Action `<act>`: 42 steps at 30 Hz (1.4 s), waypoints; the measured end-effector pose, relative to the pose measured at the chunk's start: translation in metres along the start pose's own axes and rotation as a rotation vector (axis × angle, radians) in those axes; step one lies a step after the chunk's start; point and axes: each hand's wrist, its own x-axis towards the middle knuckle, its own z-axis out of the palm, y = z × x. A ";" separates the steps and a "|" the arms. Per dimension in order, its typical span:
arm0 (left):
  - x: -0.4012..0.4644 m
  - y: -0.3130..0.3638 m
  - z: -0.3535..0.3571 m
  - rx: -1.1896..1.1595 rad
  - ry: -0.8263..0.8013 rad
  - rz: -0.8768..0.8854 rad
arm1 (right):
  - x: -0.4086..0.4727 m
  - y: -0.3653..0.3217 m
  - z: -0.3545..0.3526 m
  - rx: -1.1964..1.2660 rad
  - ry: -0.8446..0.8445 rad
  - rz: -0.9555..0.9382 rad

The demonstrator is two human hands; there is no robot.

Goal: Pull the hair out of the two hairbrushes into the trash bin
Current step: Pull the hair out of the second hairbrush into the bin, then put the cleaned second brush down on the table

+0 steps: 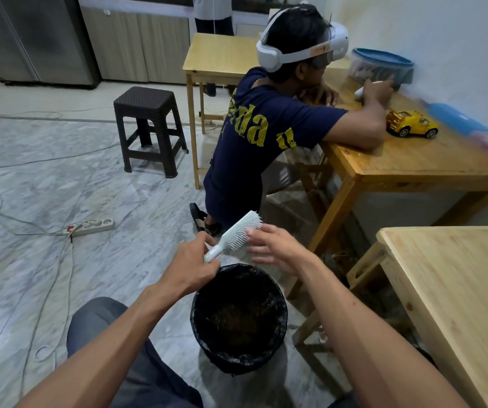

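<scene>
Here, the marble floor [45, 178] was the biggest thing, and it had lots of open room on the left, with only thin cables [30, 225] and a power strip [92, 226] lying across it. On the right, things were tight: a big wooden table [413, 160] and a pale wooden table [457, 290] stood close, and a person in a dark blue shirt [254, 148] with yellow letters knelt by the big one. Only "da" could be read on the shirt. A dark stool [148, 128] stood farther back. The trash bin [201, 328], lined with a black bag, sat on the floor between the forearms, near the pale table's edge, with dark fluff inside. Just above its far rim, the hairbrush [234, 235] was held up, tilted, with its head up and away. It was pale mint with white bristles, and I could not tell if any hair was in it. The left hand [191, 266] was closed tight on the handle. The right hand [278, 247] was spread wide, its fingertips [251, 231] right by the bristles.
</scene>
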 end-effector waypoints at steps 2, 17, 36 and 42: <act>-0.002 0.010 0.004 -0.112 -0.030 -0.014 | -0.002 -0.013 0.001 0.058 0.019 -0.069; 0.014 0.092 0.018 -0.103 -0.033 0.282 | -0.064 -0.088 -0.059 0.012 0.247 -0.239; -0.030 0.299 0.128 -0.027 -0.449 0.829 | -0.277 -0.046 -0.222 0.138 1.004 -0.337; -0.079 0.350 0.178 0.038 -0.619 0.997 | -0.362 -0.003 -0.253 0.191 1.232 -0.243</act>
